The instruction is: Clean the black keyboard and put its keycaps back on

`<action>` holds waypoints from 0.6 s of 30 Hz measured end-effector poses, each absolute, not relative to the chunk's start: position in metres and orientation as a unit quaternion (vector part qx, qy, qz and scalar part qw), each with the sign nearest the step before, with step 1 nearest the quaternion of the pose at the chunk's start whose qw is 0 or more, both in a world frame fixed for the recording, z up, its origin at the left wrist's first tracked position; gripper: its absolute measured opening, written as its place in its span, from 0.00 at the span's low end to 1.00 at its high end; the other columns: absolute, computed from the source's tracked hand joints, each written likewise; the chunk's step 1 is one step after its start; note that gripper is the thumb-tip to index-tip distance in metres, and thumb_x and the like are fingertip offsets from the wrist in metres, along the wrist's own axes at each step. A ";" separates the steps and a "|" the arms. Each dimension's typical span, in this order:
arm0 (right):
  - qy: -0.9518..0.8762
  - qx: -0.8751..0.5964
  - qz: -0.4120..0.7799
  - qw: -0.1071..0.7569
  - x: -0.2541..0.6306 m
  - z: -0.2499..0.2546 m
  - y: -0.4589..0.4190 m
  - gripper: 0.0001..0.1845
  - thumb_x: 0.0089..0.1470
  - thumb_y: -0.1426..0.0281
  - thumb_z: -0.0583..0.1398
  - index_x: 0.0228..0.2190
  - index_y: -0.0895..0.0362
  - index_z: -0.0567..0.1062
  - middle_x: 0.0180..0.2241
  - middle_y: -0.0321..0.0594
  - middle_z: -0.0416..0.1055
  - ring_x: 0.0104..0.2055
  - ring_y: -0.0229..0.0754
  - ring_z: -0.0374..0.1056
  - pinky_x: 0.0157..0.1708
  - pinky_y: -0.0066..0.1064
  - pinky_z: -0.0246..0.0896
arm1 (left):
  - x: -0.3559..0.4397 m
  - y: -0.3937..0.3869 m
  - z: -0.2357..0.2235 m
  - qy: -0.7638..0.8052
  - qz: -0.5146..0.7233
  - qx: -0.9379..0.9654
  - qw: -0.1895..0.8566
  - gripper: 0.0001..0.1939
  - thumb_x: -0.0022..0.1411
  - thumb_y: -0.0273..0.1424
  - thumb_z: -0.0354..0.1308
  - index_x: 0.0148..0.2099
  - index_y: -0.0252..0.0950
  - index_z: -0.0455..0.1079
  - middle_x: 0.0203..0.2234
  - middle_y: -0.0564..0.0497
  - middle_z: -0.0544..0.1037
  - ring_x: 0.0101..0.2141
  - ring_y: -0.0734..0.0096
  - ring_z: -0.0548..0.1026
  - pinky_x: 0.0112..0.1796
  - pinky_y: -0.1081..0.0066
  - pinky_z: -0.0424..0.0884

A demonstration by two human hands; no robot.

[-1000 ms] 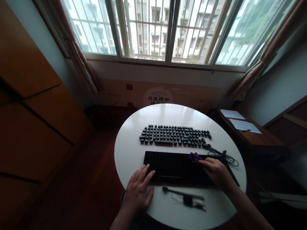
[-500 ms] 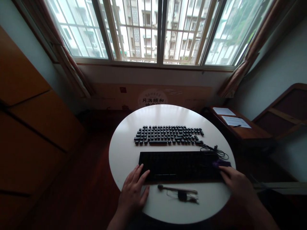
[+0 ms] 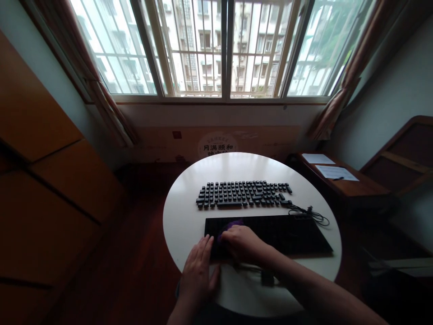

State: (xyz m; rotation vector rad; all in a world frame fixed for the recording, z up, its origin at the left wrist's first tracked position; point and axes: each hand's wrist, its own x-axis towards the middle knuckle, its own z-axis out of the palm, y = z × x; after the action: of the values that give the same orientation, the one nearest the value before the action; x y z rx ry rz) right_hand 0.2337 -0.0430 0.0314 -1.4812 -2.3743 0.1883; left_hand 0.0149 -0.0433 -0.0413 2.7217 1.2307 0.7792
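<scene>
A black keyboard base (image 3: 287, 234) without its keycaps lies on the round white table (image 3: 182, 203). My left hand (image 3: 199, 266) rests at its left end, fingers stretched out and lying against the edge. Bunched in the closed fingers of my right hand (image 3: 243, 243) is a purple cloth (image 3: 233, 224), pressed on the left part of the base. Behind the base, loose black keycaps (image 3: 233, 194) stand in keyboard order. A coiled black cable (image 3: 314, 215) lies by the base's far right corner. Under my right forearm, a small dark tool (image 3: 267, 278) shows only in part.
Low wooden furniture (image 3: 358, 187) with paper sheets (image 3: 337, 173) and a pen stands to the right of the table. Wooden cabinets (image 3: 61, 180) are at the left. Beyond the table are a barred window (image 3: 199, 54) and tied curtains (image 3: 104, 108).
My right hand has carried the purple cloth from the base's right end to its left part, and my forearm now crosses above the small tools. My left hand stays at the left end.
</scene>
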 end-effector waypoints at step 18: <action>-0.693 -0.712 0.013 0.116 0.354 0.030 -0.064 0.16 0.55 0.78 0.55 0.40 0.56 0.79 0.38 0.46 0.79 0.40 0.47 0.74 0.39 0.34 0.62 | 0.019 -0.045 -0.040 0.423 0.273 0.864 0.025 0.39 0.65 0.32 0.52 0.74 0.38 0.43 0.62 0.41 0.69 0.59 0.51 0.70 0.58 0.49 0.67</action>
State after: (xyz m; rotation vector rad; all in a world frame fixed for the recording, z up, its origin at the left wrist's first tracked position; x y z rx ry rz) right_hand 0.3540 -0.0640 0.0301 -2.0835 -2.0288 0.0376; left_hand 0.0189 -0.0445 -0.0405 2.6708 1.3099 0.8436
